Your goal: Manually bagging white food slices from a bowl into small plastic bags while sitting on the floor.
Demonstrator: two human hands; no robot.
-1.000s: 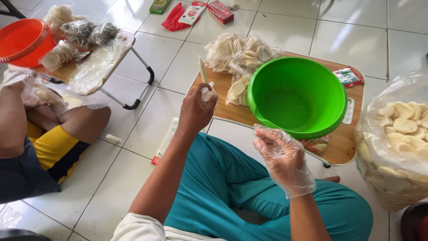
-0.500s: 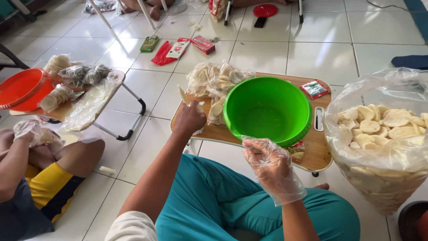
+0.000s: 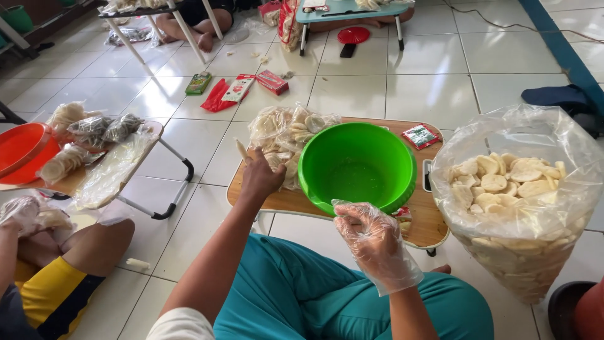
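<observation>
My left hand (image 3: pixel 259 178) is bare and closed around a small pale cracker piece (image 3: pixel 241 150), hovering at the left end of a low wooden table (image 3: pixel 434 223). My right hand (image 3: pixel 371 242) wears a clear plastic glove and grips the near rim of an empty green bowl (image 3: pixel 357 167) that stands on the table. Filled clear bags of pale crackers (image 3: pixel 280 132) lie on the table behind my left hand.
A large open plastic sack of round crackers (image 3: pixel 519 201) stands at the right. A second low table (image 3: pixel 119 167) with packed bags and an orange basin (image 3: pixel 22 150) is at the left, beside a seated person's gloved hand (image 3: pixel 22 214). Red packets (image 3: pixel 239 88) lie on the tiled floor.
The view has tilted up, showing more of the room. My left hand has dropped from in front of the bags to the table's left end. My right hand has moved up to the bowl's rim.
</observation>
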